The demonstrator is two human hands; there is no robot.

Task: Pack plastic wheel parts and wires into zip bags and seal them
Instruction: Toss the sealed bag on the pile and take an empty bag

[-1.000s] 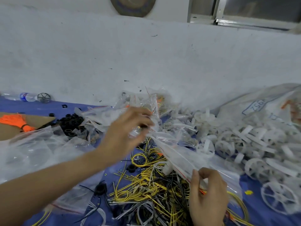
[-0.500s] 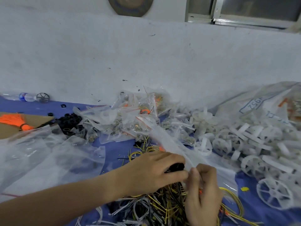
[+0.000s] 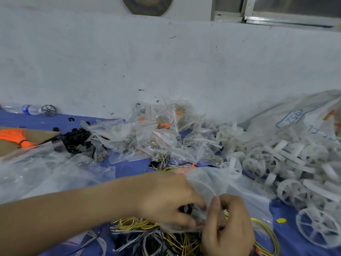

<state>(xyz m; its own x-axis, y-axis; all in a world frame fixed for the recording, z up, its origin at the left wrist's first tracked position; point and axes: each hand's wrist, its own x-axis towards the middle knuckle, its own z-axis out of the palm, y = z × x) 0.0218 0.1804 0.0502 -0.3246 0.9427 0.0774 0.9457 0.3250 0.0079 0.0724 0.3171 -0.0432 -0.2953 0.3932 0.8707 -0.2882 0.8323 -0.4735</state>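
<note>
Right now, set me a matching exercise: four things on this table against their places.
Things:
1 water bottle
2 orange tassel
3 big white wheel
4 zip bag

Places:
A gripped by left hand and right hand
B lying by the wall
C on the cardboard
D near right, on blue cloth

Pairs: 1-B, 2-C, 3-D, 4-A

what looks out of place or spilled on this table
The white wheels lie in a loose heap spilling from the big sack at right. A water bottle lies on its side by the wall, far left, next to one dark wheel far from the others. A yellow scrap sits alone on the blue cloth.
</note>
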